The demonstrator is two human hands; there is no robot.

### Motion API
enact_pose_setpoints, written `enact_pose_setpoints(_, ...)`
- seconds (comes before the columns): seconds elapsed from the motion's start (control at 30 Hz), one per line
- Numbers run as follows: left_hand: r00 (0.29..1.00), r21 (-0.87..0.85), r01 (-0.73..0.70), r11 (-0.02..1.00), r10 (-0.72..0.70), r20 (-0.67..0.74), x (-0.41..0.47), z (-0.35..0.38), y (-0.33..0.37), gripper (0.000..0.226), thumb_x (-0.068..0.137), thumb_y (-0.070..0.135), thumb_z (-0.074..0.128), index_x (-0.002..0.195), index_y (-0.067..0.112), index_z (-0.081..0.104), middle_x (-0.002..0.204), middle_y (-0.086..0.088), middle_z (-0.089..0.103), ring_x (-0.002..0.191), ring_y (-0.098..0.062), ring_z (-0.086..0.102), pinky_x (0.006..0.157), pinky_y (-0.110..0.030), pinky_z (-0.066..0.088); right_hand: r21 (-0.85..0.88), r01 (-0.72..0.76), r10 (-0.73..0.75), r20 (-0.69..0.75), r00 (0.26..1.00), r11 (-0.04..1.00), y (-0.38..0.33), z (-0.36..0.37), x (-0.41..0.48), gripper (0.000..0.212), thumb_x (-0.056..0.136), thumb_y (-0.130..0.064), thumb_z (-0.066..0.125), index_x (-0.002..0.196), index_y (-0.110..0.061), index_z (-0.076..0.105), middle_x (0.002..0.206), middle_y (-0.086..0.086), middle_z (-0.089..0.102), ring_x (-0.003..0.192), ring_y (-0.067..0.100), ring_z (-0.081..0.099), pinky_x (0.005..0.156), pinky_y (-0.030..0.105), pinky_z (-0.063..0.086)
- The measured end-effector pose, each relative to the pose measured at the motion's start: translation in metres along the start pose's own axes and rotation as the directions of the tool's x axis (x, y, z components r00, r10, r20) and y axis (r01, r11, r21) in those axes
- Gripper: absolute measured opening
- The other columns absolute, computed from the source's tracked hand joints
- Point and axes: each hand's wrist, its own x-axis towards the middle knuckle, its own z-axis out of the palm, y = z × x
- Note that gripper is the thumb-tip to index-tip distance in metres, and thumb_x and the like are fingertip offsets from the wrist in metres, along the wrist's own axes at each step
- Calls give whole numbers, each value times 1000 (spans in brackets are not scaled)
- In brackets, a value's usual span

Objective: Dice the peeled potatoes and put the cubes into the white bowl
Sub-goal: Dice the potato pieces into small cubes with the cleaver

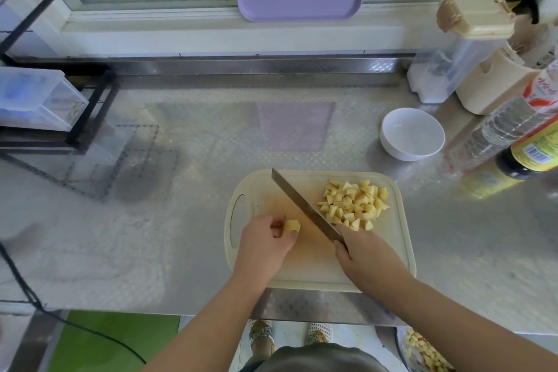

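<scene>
A potato piece sits at lower centre on the board, pinched by the left hand. The right hand grips the knife. Cubes lie piled right of the blade; the bowl stands upper right.

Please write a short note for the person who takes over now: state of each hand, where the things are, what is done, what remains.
Left hand pinches a potato piece on the cutting board.
Right hand grips the knife, its blade slanting across the board between piece and pile.
Done: a pile of cubes lies on the board's right part.
White bowl, beyond the board to the right, holds no cubes.
Left: dice that piece, move cubes into bowl.
</scene>
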Motion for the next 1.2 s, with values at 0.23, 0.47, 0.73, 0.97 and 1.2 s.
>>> enact_pose_setpoints(0.23, 997, -32, 31, 999, -33, -64, 1, 2, 1, 27, 80, 29, 78, 104, 19, 71, 91, 10, 71, 84, -3, 66, 83, -26, 54, 15, 26, -26, 8, 1000, 1000, -9, 7, -5, 17, 103, -32, 39, 103, -24, 53, 79, -2, 59, 70, 17, 59, 66, 36, 52)
enact_pose_setpoints(0.47, 995, -58, 66, 996, -70, -66, 2, 1, 0, 23, 78, 28, 79, 99, 21, 71, 88, 11, 71, 81, 0, 65, 78, -19, 50, -11, 31, -30, 35, 999, 999, -15, 12, -6, 19, 104, -33, 37, 107, -23, 53, 77, -4, 55, 71, 16, 59, 68, 34, 53)
enact_pose_setpoints(0.73, 994, -56, 86, 995, -89, -60, 4, 1, -1, 24, 78, 29, 79, 99, 20, 71, 90, 10, 71, 85, -4, 66, 81, -21, 51, -50, 13, -10, 59, 998, 999, -25, 14, 0, 18, 104, -29, 37, 111, -21, 51, 83, -1, 59, 75, 21, 62, 69, 36, 54)
enact_pose_setpoints(0.97, 995, -62, 94, 994, -96, -38, 5, 1, -3, 24, 80, 31, 75, 100, 19, 71, 91, 11, 72, 83, 0, 65, 68, -10, 45, -143, -21, 39, 125, 991, 990, -37, 18, 14, 17, 101, -15, 38, 115, -17, 48, 98, 9, 67, 88, 31, 67, 65, 35, 46)
enact_pose_setpoints(1.2, 999, -53, 21, 998, -19, 46, 3, -4, -3, 23, 85, 30, 72, 107, 30, 66, 99, 18, 67, 88, 5, 60, 71, -6, 43, 54, -129, 127, 31, 991, 990, -22, 11, 16, 14, 102, -27, 39, 98, -20, 52, 89, 4, 64, 82, 24, 63, 77, 41, 55)
